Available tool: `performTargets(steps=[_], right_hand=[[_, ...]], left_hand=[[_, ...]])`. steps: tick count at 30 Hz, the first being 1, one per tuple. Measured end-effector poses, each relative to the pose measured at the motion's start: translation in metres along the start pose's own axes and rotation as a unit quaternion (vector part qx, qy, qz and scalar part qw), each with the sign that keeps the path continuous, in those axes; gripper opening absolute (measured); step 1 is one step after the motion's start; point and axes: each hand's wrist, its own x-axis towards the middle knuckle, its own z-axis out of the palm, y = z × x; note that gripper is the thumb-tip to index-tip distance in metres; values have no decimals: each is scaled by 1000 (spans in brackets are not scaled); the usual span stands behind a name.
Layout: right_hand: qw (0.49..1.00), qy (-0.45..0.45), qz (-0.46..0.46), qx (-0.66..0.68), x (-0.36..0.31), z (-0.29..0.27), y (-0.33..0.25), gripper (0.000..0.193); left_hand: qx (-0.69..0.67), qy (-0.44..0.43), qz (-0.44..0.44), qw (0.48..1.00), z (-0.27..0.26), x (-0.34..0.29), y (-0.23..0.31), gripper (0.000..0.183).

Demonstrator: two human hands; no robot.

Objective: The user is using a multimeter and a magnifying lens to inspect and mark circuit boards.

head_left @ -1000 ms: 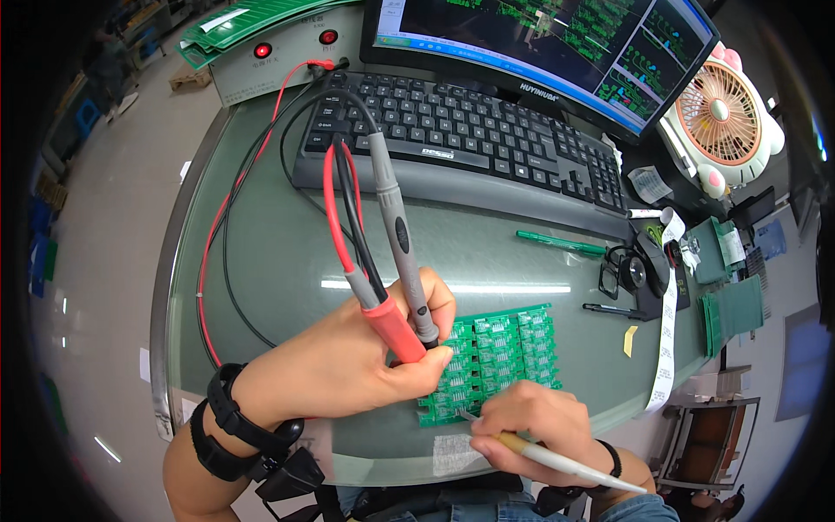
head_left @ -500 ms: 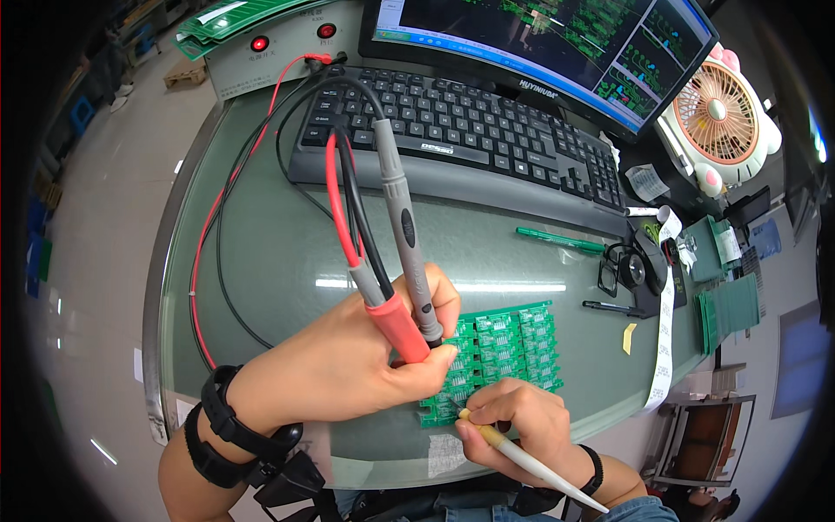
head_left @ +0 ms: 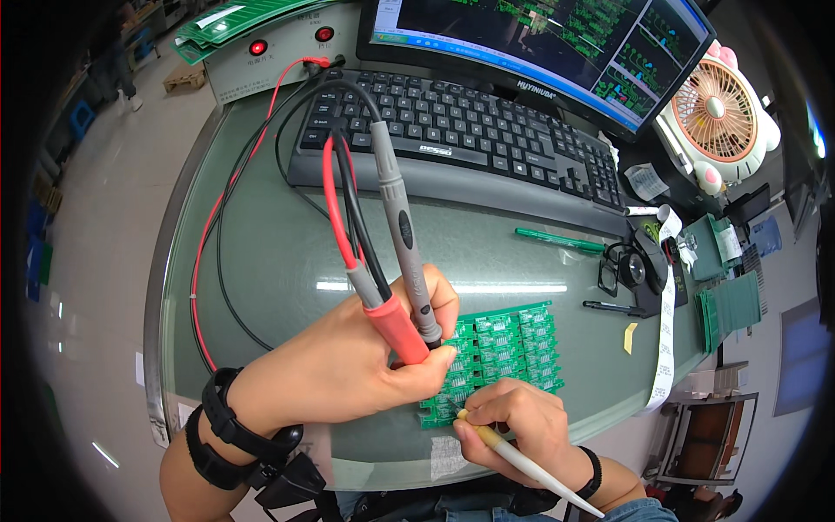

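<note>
My left hand grips two test probes together, a red one and a grey one, their tips down on a green circuit board panel lying on the glass desk. Red and black leads run from the probes back to a grey box with two red lamps. My right hand holds a cream-coloured pen-like tool with its tip at the panel's near left corner.
A black keyboard and a monitor stand behind the board. At the right are a green pen, a black pen, a small pink fan, stacked green boards and a paper strip.
My right hand has slid left along the near edge of the panel with the cream tool. My left hand and the probes have stayed over the panel's left part.
</note>
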Motion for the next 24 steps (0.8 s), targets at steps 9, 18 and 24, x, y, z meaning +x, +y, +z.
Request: performTargets(steps=[9,18,24], right_hand=[[1000,-5,3,-7,2,-1,-2,26],[999,2,37,6,4,-1,-7,22],[999,5,41,8,4,-1,-7,22]], left_hand=[[-3,5,1,1000,0,-1,1,16],[8,8,6,1000,1,0,-2,15],[7,8,5,1000,1,0,-1,15]])
